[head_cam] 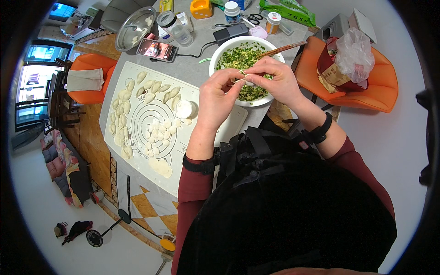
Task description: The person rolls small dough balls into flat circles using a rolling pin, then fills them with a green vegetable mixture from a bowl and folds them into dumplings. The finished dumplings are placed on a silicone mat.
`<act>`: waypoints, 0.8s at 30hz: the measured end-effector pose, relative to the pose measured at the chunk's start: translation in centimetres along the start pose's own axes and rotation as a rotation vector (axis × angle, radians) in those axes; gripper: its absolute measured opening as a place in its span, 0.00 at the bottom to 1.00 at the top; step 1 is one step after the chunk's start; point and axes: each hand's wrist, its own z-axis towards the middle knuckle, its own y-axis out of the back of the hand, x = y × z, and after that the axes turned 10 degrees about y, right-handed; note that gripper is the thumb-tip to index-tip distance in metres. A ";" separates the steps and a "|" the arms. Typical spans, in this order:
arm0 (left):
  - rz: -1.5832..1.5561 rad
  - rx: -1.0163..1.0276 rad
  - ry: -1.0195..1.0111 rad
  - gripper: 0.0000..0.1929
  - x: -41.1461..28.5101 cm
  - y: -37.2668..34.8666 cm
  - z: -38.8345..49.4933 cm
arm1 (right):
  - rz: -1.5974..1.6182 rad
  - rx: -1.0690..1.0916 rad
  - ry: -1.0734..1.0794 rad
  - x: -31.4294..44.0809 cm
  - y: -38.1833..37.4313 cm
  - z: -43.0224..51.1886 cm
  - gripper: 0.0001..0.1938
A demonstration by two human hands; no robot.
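Note:
My left hand (217, 94) and my right hand (280, 79) pinch a small dumpling (239, 80) between their fingertips, and most of it is hidden by the fingers. Both hands are over the near side of a white bowl (213, 62) of chopped green and yellow filling (237, 56). Wooden chopsticks (288, 47) lean on the bowl's right rim. Left of my left hand, a white pastry mat (185, 80) bears folded dumplings (122, 110), small dough pieces (160, 132), flat round wrappers (161, 167) and a white container (184, 109).
Behind the mat are a phone (157, 50) cabled to a power bank (230, 33), a glass jar (175, 29) and a steel bowl (120, 37). Bottles (232, 13) and scissors (254, 18) lie farther back. An orange chair (381, 79) with bags stands at the right.

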 end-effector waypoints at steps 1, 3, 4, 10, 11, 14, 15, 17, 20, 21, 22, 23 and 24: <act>-0.006 -0.002 -0.005 0.07 0.0 0.0 0.0 | -0.008 -0.004 0.013 0.0 0.0 0.0 0.09; -0.040 -0.009 0.031 0.09 0.1 -0.1 -0.1 | 0.017 -0.029 0.024 -0.1 -0.1 0.0 0.08; -0.066 -0.015 0.072 0.10 0.1 -0.1 -0.2 | 0.051 -0.048 0.021 -0.1 -0.2 0.0 0.07; -0.059 -0.039 0.011 0.14 0.0 -0.3 0.0 | 0.187 -0.094 -0.069 -0.2 -0.1 0.2 0.06; -0.051 -0.041 -0.014 0.14 0.0 -0.3 0.0 | 0.206 -0.095 -0.076 -0.1 -0.1 0.2 0.06; -0.022 -0.055 -0.086 0.12 -0.2 -0.3 0.1 | 0.189 -0.092 -0.046 -0.1 0.0 0.3 0.07; 0.009 -0.063 -0.102 0.11 -0.3 -0.3 0.1 | 0.187 -0.088 -0.044 0.0 0.0 0.3 0.07; 0.065 -0.080 -0.138 0.09 -0.4 -0.3 0.2 | 0.186 -0.083 -0.042 0.0 0.0 0.4 0.07; 0.131 -0.093 -0.150 0.08 -0.7 -0.1 0.2 | 0.184 -0.074 -0.040 0.2 0.0 0.6 0.07; 0.127 -0.095 -0.154 0.09 -0.8 -0.1 0.1 | 0.180 -0.073 -0.036 0.2 0.1 0.6 0.07; 0.122 -0.099 -0.160 0.09 -0.8 0.0 0.1 | 0.175 -0.072 -0.032 0.3 0.1 0.7 0.07; 0.116 -0.105 -0.171 0.09 -0.9 0.0 0.1 | 0.173 -0.073 -0.024 0.3 0.1 0.7 0.07; 0.120 -0.105 -0.178 0.09 -0.9 0.0 0.1 | 0.177 -0.071 -0.020 0.3 0.1 0.7 0.07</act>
